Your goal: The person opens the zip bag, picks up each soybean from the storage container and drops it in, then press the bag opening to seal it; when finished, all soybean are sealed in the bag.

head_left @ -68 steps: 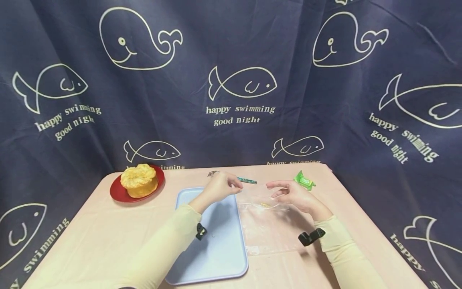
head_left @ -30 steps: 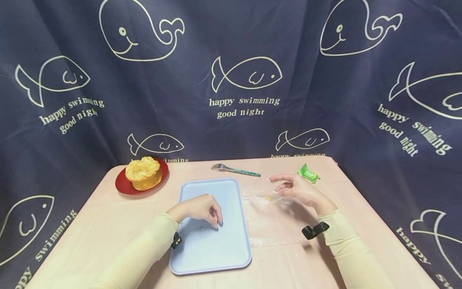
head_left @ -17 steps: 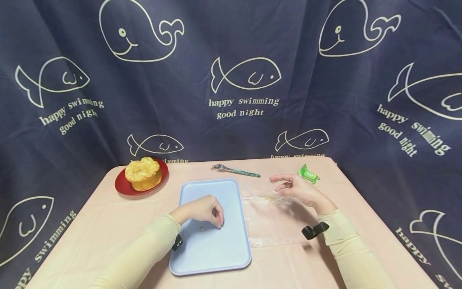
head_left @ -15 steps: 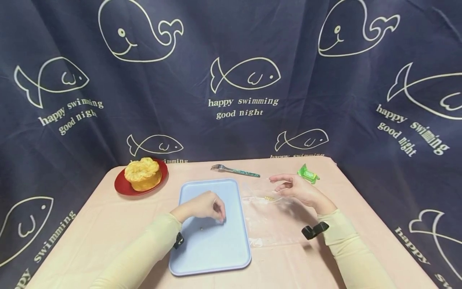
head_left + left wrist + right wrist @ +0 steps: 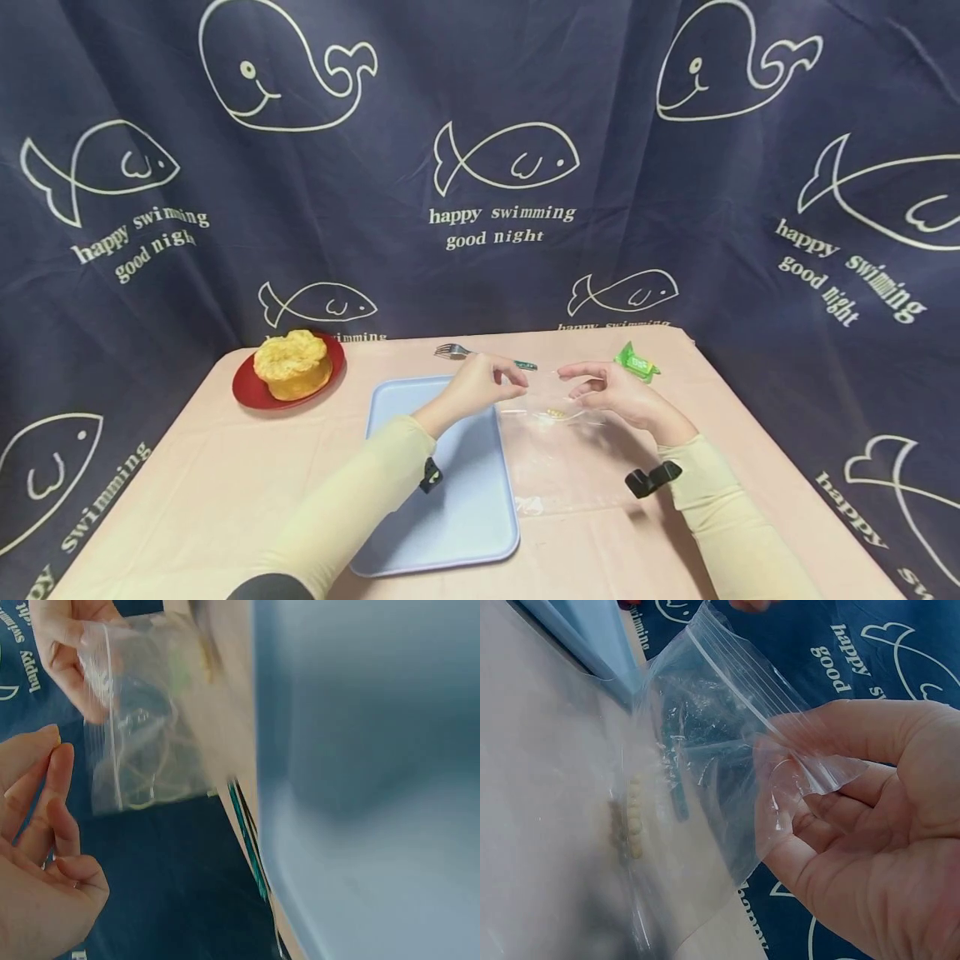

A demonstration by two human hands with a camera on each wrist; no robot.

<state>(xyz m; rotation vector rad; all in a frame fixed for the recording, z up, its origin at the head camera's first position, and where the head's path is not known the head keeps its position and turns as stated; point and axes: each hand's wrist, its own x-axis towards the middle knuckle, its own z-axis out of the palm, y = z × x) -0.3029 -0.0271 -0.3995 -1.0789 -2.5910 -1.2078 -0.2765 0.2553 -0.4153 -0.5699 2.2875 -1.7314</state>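
Note:
My right hand (image 5: 626,400) holds a clear zip bag (image 5: 705,742) by its edge, thumb and fingers curled on the plastic near the zip strip. Several small pale-yellow beads (image 5: 635,817) lie in a row at the bag's bottom. Just left of the bag's mouth is my left hand (image 5: 483,385), its thumb and forefinger pinching a tiny yellow bead (image 5: 57,741). Only a sliver of that bead shows between the fingertips. Beneath my left forearm lies the light-blue tray (image 5: 450,533), partly hidden by the sleeve.
On the far left a red plate (image 5: 242,385) bears a round yellow cake (image 5: 292,367). A fork (image 5: 452,351) with a teal handle lies behind my left hand. A green-wrapped sweet (image 5: 637,363) sits beyond my right hand. Patterned navy curtain (image 5: 502,275) encloses the pink-covered table.
My left hand first moved back from the bag to the tray, pinched near its surface, then rose up and right to the bag's mouth with a bead. The right hand stayed nearly still.

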